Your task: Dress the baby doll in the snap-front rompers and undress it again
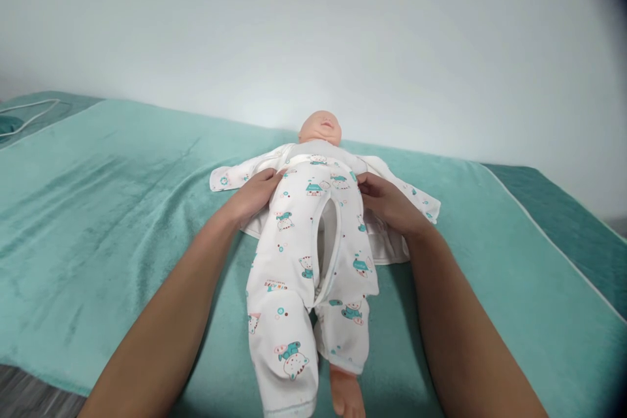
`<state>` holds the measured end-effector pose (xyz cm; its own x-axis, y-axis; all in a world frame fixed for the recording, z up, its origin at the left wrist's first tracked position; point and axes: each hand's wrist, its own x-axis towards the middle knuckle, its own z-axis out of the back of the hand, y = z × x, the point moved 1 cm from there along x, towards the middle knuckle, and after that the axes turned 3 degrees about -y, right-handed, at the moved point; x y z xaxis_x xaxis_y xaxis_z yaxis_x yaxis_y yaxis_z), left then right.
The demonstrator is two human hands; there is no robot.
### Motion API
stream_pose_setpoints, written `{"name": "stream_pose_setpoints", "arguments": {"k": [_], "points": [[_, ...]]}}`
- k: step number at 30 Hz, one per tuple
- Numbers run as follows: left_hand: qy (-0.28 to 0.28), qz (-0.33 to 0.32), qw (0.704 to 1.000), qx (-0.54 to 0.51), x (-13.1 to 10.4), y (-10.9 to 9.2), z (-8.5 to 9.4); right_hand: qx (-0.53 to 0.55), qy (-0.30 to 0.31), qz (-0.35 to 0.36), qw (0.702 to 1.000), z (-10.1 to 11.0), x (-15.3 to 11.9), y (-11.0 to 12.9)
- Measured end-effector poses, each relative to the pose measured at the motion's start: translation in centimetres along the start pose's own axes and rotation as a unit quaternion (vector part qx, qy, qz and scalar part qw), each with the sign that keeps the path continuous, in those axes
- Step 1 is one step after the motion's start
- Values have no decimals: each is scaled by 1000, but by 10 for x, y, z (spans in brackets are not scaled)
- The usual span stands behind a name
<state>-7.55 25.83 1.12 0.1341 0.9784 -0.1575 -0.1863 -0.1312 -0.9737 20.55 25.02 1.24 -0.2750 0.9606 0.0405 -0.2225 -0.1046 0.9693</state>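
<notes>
A baby doll (321,127) lies on its back, head toward the wall. White printed split-crotch pants (294,241) cover its legs and reach up over its belly. Beneath the doll a white printed jacket (386,238) lies spread open, sleeves out to both sides. At the left edge of the pants' waist, my left hand (259,191) has its fingers closed on the cloth. My right hand (385,199) pinches the right edge of the waist. One bare foot (347,395) shows below the right-hand pant leg; the other foot is hidden.
A green blanket (122,209) with soft wrinkles spreads under everything. Behind it stands a white wall (313,32). A white cord (36,114) lies at the far left. Darker green cloth (553,209) shows at the right.
</notes>
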Motion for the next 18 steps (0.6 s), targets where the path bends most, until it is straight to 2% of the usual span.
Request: {"name": "stream_pose_setpoints", "arguments": {"k": [3, 6, 11, 18], "points": [[15, 10, 999, -29, 2, 4, 0, 19, 21, -20, 999, 0, -2, 2], [13, 14, 1000, -15, 4, 6, 1, 12, 18, -41, 999, 0, -3, 3], [-28, 21, 997, 62, 2, 1, 1, -32, -35, -23, 999, -2, -1, -3], [-31, 47, 995, 78, -1, 0, 2, -158, -130, -33, 978, -9, 2, -11]]}}
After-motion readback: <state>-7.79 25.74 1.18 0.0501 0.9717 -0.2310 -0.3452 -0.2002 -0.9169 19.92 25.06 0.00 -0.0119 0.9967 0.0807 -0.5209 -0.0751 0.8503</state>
